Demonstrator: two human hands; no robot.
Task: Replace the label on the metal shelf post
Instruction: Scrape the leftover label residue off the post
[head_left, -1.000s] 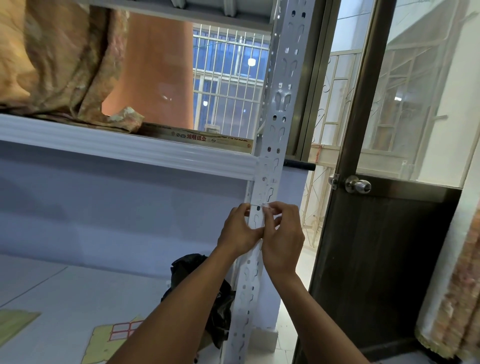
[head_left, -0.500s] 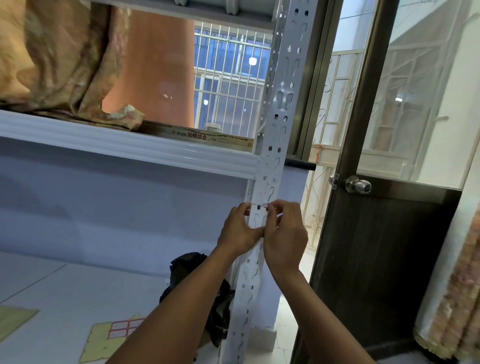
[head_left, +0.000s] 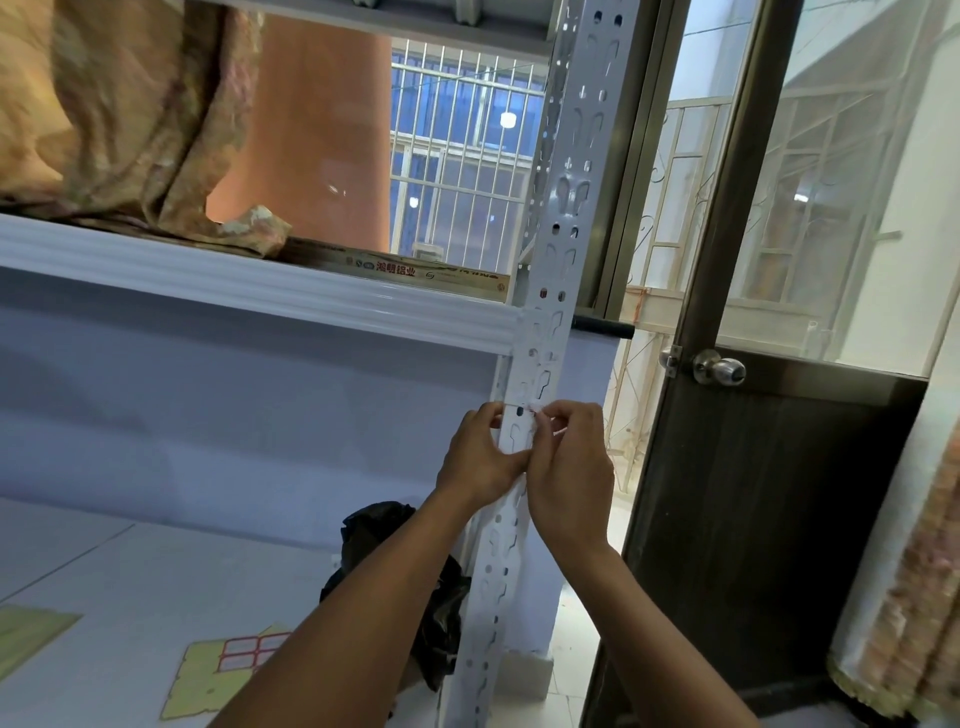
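A grey slotted metal shelf post (head_left: 566, 208) runs from the top of the view down to the floor. Just below the white shelf beam (head_left: 260, 291), a small white label (head_left: 530, 408) with a thin red edge lies against the post. My right hand (head_left: 569, 467) pinches the label's right end between thumb and forefinger. My left hand (head_left: 480, 457) is on the post's left side, thumb pressed on the post face just below the label. Most of the label is hidden by my fingers.
A sheet of red-bordered labels on yellow backing (head_left: 228, 670) lies on the lower shelf. A black plastic bag (head_left: 415, 571) sits behind the post. Folded fabric (head_left: 119, 114) fills the upper shelf. A dark door with a round knob (head_left: 719, 369) stands right of the post.
Both hands stay at the same spot on the post. My right hand's fingertips have shifted slightly at the label's right end.
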